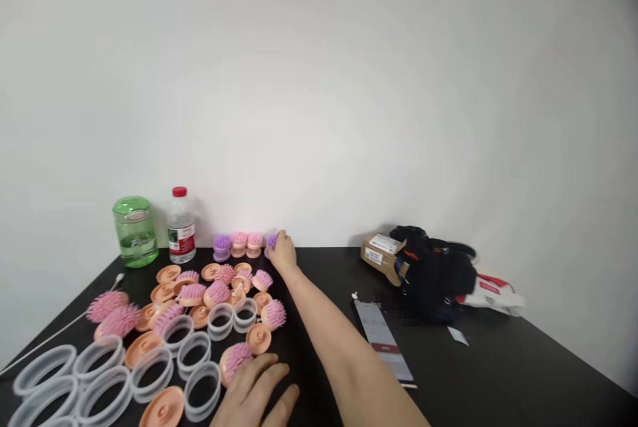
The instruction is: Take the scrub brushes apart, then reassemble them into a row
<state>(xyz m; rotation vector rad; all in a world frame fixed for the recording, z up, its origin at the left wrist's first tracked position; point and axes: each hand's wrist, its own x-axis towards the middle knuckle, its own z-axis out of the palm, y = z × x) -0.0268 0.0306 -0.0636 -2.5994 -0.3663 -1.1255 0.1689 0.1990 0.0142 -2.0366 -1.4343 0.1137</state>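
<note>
At the back of the table, my right hand [282,253] is closed around a purple round bristle brush [270,242], mostly hidden by the fingers. Left of it stand two pink bristle brushes [254,246] and another purple brush [222,248], in a row by the wall. My left hand [254,394] lies low at the front edge with its fingers stretched out. Beside its fingers is a pink bristle head [235,362]; whether they touch I cannot tell. Clear plastic rings [202,392], peach round caps [258,339] and more pink bristle heads [274,315] spread over the left side.
A green lidded container [135,233] and a red-capped water bottle [181,228] stand at the back left. To the right lie a phone [383,341], a cardboard box [379,258], a black bag [438,277] and a white cable [50,334] at far left.
</note>
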